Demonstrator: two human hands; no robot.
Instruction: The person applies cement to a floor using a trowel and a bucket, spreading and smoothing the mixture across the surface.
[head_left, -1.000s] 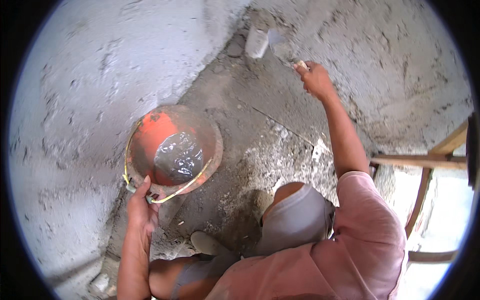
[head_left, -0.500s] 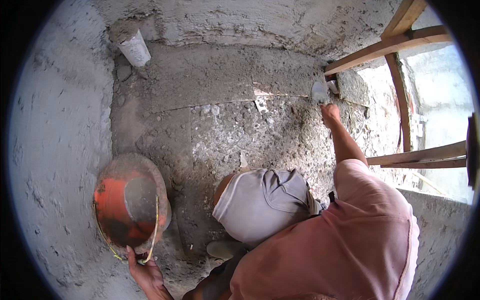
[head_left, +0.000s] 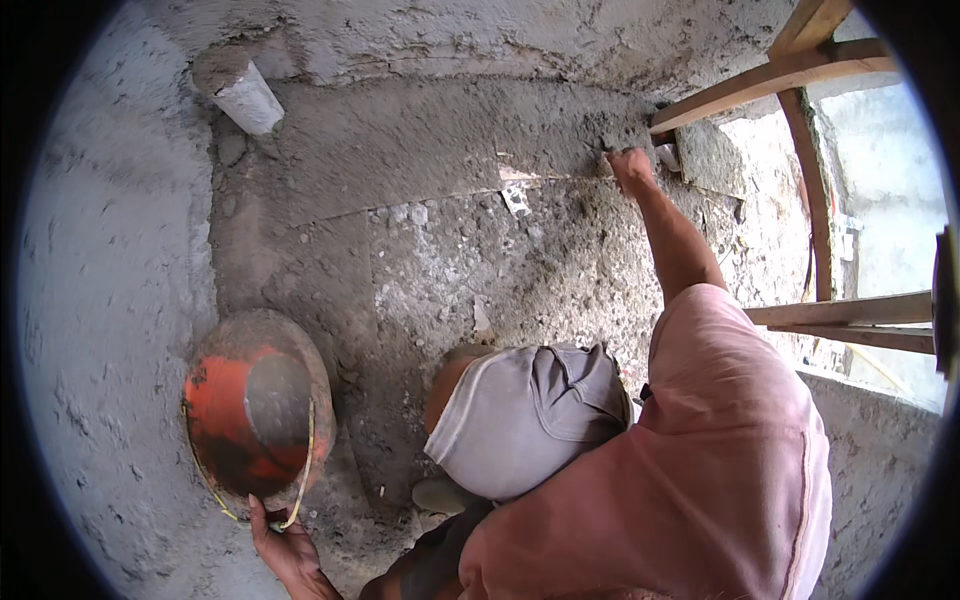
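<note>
By left hand (head_left: 285, 550), orange bucket (head_left: 218, 400) (grime-smeared), grey rim (head_left: 318, 370); yellow handle (head_left: 308, 440)

Daylight pours in from the right, where the opening (head_left: 890, 190) is glaring and washed almost white, its detail mostly lost. The floor (head_left: 440, 270) catches some brightness toward that side and falls to a dull, even grey on the left. The left wall (head_left: 100, 300) sits in soft, cool light, its texture slightly smeared. Inside the bucket (head_left: 217, 395), the lower part is dark, while the orange shows clearly. Shadows are mostly diffuse. The fisheye view bows the upper wooden beam (head_left: 780, 88), and a black, blue-fringed border rings the view.
</note>
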